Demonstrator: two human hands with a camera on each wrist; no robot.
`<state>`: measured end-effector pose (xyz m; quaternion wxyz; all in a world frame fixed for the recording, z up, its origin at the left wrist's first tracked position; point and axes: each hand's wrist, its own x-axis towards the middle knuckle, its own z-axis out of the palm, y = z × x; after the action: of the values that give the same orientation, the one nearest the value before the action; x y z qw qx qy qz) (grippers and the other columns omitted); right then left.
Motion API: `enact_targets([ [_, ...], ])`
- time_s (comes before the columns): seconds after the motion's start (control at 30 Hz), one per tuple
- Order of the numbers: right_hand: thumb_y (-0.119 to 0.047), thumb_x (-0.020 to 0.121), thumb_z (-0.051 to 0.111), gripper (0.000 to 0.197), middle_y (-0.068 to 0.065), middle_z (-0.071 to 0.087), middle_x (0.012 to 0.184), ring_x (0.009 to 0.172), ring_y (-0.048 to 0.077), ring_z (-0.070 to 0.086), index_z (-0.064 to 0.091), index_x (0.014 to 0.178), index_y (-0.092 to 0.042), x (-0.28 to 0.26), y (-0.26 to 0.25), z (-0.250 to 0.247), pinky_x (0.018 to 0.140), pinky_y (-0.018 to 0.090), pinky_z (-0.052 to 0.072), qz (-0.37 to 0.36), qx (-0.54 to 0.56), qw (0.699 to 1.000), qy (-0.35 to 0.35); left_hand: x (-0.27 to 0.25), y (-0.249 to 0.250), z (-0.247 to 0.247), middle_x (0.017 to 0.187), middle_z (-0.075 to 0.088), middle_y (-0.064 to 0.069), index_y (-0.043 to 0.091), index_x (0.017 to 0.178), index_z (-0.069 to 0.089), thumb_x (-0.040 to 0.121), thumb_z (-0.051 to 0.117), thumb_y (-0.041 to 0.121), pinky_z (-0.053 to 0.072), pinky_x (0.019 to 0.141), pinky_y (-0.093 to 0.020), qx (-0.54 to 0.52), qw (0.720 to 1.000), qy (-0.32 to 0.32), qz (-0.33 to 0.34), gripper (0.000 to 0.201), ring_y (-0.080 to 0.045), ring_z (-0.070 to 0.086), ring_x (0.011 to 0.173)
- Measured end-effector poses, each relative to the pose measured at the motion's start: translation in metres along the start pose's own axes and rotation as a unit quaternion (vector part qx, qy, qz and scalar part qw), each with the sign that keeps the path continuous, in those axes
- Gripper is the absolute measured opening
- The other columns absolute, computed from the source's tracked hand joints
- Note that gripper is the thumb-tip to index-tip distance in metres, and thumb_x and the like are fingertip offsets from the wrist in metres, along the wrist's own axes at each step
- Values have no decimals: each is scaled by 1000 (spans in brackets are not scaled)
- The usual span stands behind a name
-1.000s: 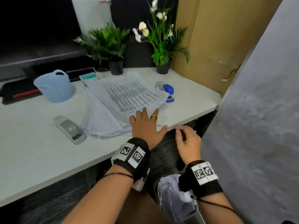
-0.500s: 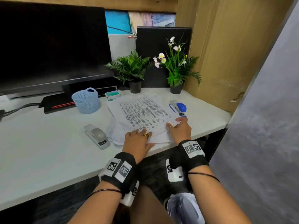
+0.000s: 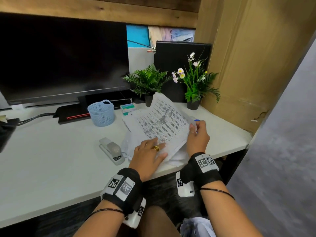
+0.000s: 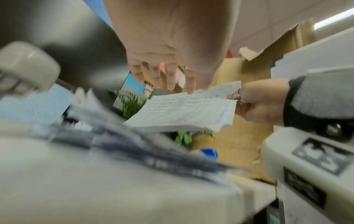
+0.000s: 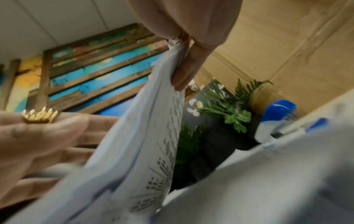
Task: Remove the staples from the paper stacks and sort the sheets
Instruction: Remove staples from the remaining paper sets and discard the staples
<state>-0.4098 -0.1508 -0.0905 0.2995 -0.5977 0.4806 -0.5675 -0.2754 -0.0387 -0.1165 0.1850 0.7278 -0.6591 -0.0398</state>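
A printed paper stack lies on a loose pile of white sheets on the white desk. My right hand pinches the stack's right edge and holds that side lifted and tilted. In the right wrist view my fingers curl over the paper stack. My left hand rests flat with straight fingers on the stack's near left corner. The left wrist view shows my left fingers extended above the raised paper stack.
A grey stapler lies left of the pile. A blue stapler peeks out behind my right hand. A blue mesh basket, a small green box, two potted plants and a dark monitor stand behind.
My right hand rose from below the desk edge to the stack's right edge, pinched it and lifted that side. My left hand stayed on the papers. The head view tilted up.
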Motion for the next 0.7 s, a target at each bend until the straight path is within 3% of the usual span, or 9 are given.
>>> enact_targets([
  [0.13,-12,97,47,10,-8,45,66,57,4,41,44,88,-14,7,-31,-5,54,18,33,-56,70,994,55,5,8,-46,154,20,5,30,141,39,98,42,39,16,109,-30,-22,991,131,29,44,-13,15,137],
  [0.27,-11,97,48,24,-10,48,70,58,-7,46,41,80,-25,3,-64,-8,59,13,38,-84,167,981,46,5,19,-96,153,24,1,32,135,48,91,56,37,20,111,-39,-2,968,247,51,45,-17,15,138],
  [0.43,-6,97,47,8,-8,53,80,69,-9,50,45,91,-12,-22,-90,0,67,8,43,-116,226,966,-44,-13,21,-144,158,-6,4,41,146,17,83,63,48,-5,113,-37,72,951,300,-10,79,-18,-10,143],
  [0.53,-9,97,47,17,-6,57,83,75,2,55,45,88,-22,-38,-88,13,70,18,46,-90,214,963,-137,-34,3,-154,158,-1,2,39,148,12,78,63,57,-14,112,-44,116,951,280,-56,89,-19,-11,145],
  [0.63,-8,97,46,10,1,57,82,72,8,55,46,92,-16,-48,-81,25,66,23,46,-61,200,956,-208,-58,-22,-150,156,12,5,34,149,12,79,59,61,-16,109,-56,126,958,222,-127,89,-17,-3,145],
  [0.7,-4,97,45,13,3,58,80,70,8,58,46,89,-14,-56,-81,33,63,20,48,-60,190,943,-267,-73,-38,-147,157,8,3,33,149,9,79,58,62,-16,108,-57,152,956,198,-154,90,-19,-5,145],
])
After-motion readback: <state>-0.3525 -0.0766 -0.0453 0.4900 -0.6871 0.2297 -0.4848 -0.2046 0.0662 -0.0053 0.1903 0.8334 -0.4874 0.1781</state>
